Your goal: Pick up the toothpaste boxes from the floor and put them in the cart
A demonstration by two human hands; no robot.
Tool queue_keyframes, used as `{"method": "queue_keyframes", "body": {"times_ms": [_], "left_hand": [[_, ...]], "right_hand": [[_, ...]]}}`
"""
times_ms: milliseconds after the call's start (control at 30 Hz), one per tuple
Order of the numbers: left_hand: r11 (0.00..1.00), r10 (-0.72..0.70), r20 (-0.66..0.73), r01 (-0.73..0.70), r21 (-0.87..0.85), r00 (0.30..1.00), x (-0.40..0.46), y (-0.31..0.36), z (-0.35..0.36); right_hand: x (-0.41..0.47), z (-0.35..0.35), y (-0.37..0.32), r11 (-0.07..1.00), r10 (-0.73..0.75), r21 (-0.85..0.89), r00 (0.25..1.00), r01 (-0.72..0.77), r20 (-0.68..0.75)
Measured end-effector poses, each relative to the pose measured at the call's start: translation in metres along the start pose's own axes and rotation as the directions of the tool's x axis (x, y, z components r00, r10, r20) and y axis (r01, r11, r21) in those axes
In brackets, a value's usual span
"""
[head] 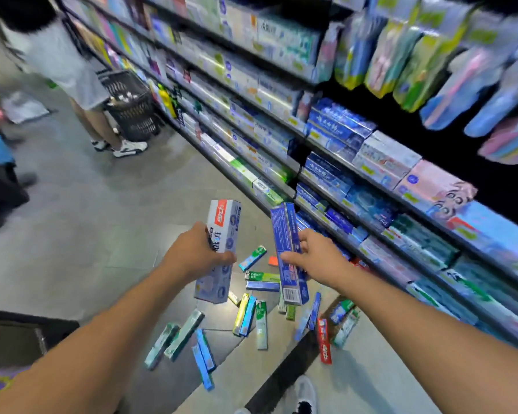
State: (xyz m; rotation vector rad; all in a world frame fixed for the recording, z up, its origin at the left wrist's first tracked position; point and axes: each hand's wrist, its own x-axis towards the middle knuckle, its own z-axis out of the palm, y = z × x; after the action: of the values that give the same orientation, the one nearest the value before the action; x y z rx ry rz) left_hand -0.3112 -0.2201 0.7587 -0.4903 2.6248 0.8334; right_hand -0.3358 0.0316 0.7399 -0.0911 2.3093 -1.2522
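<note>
My left hand [196, 253] grips a white-and-grey toothpaste box [220, 222] with a red panel, held upright above the floor. My right hand [314, 253] grips a dark blue toothpaste box [287, 234], also upright. Below both hands several toothpaste boxes [245, 315] lie scattered on the grey tiled floor: green, blue, teal, and one red box [324, 340]. A dark edge at the lower left [18, 333] may be the cart; I cannot tell for sure.
Shelves full of toothpaste [356, 174] run along the right side of the aisle. A person [72, 73] stands at the far left by a black basket [130, 106]. My shoe [305, 394] shows at the bottom. Open floor [102, 204] lies to the left.
</note>
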Motion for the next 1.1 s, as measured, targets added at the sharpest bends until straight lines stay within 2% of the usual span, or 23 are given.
{"method": "queue_keyframes", "body": {"times_ms": [300, 567, 700, 833, 900, 1100], "left_hand": [[0.960, 0.214, 0.070, -0.223, 0.169, 0.974, -0.022, 0.076, -0.011], [0.817, 0.481, 0.262, -0.536, 0.213, 0.837, -0.028, 0.133, 0.001], [0.716, 0.552, 0.343, -0.643, 0.273, 0.760, -0.037, 0.164, 0.022], [0.632, 0.611, 0.439, -0.740, 0.231, 0.659, -0.064, 0.201, 0.056], [0.593, 0.615, 0.496, -0.774, 0.221, 0.612, -0.086, 0.224, 0.079], [0.399, 0.680, 0.605, -0.902, 0.167, 0.413, -0.179, 0.298, 0.156]], "right_hand": [[-0.053, -0.054, -0.006, 0.996, 0.064, 0.068, 0.977, -0.051, -0.203], [-0.122, -0.071, 0.002, 0.974, 0.215, 0.155, 0.879, -0.164, -0.426], [-0.173, -0.069, 0.019, 0.950, 0.307, 0.214, 0.789, -0.226, -0.532], [-0.228, -0.075, 0.044, 0.922, 0.380, 0.304, 0.703, -0.238, -0.601], [-0.259, -0.081, 0.055, 0.908, 0.415, 0.333, 0.641, -0.253, -0.646], [-0.368, -0.099, 0.107, 0.848, 0.529, 0.441, 0.423, -0.294, -0.736]]}}
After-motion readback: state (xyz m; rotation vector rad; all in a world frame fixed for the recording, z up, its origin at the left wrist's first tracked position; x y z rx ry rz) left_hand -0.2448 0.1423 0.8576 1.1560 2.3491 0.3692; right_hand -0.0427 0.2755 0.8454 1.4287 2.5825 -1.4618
